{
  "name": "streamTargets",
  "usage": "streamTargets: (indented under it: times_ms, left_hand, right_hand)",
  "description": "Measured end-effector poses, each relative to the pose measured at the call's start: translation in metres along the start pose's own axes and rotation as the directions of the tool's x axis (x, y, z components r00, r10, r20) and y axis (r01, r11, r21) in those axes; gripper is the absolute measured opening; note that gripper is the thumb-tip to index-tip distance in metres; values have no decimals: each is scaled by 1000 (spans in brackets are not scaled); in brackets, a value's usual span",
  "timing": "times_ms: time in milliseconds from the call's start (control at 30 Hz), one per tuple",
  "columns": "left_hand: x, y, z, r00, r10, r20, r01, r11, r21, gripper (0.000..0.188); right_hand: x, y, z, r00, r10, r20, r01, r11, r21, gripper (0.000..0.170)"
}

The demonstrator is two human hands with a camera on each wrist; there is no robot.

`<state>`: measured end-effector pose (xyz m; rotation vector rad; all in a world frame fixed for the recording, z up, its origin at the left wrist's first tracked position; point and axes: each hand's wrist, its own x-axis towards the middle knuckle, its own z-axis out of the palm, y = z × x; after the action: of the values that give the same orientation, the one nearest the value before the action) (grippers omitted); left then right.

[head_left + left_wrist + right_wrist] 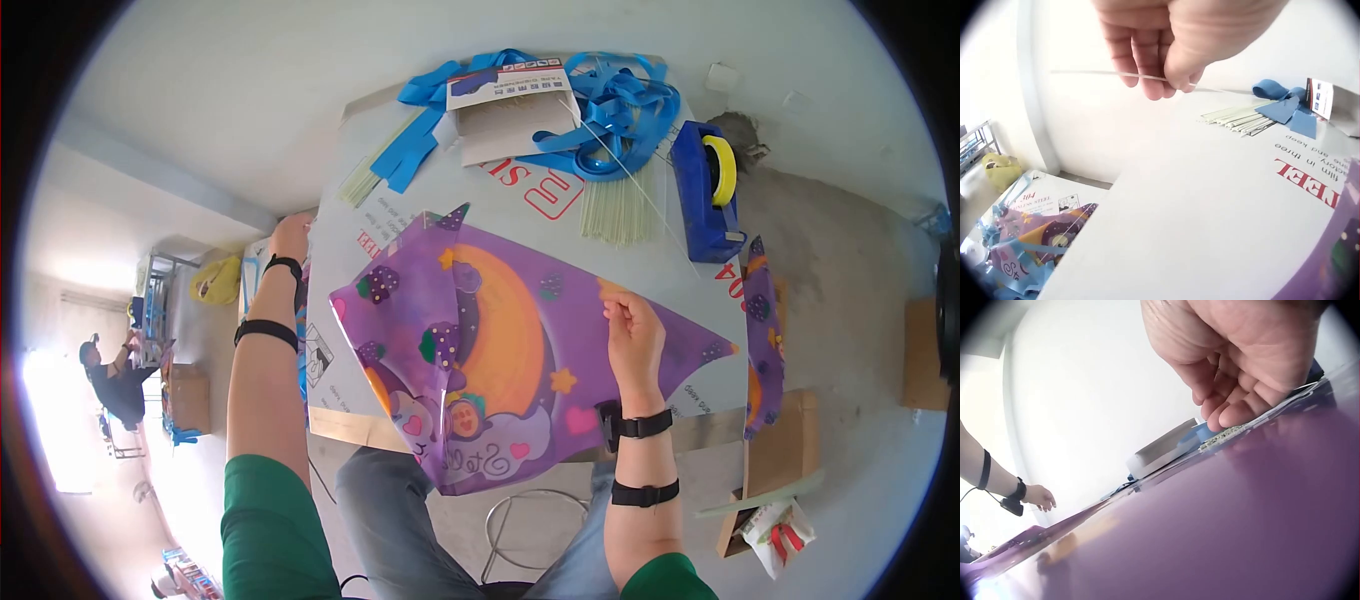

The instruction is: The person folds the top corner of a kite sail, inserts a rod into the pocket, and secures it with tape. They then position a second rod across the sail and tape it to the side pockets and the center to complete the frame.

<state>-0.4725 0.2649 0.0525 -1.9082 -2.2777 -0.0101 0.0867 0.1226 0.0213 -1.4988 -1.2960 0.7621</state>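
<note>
Beyond the table's left edge, my left hand (292,238) pinches a thin white rod (1100,73) between thumb and fingers. A purple kite sheet (590,360), printed with an orange moon, stars and grapes, spreads across the table (400,425), its left part creased and its lower tip hanging over the front edge. Over the sheet's upper right edge, by an orange star, is my right hand (636,345). Its fingers are loosely curled, and nothing shows between them in the right wrist view.
Bundles of pale rods (617,212), blue ribbons (625,110) and an opened carton (510,135) lie at the back. A blue tape dispenser (706,190) stands at the right edge. Another person (115,385) is far left; cardboard (785,440) stands low on the right.
</note>
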Motion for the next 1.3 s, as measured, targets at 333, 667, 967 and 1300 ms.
streamTargets:
  times_ms: [333, 667, 967, 1300]
  left_hand:
    - [36, 28, 36, 991, -122, 61, 122, 992, 9, 22]
    - [16, -1, 28, 999, -23, -35, 25, 998, 50, 17]
    - [62, 73, 21, 999, 34, -42, -32, 999, 35, 21]
    - [83, 161, 13, 941, 80, -330, -155, 965, -210, 24]
  right_hand:
    - [6, -1, 0, 1000, 12, 16, -12, 1000, 23, 14]
    - [6, -2, -4, 999, 22, 32, -23, 1000, 19, 15]
    - [6, 2, -1, 1000, 17, 22, -17, 1000, 1, 14]
    - [10, 6, -6, 999, -9, -45, 9, 1000, -3, 15]
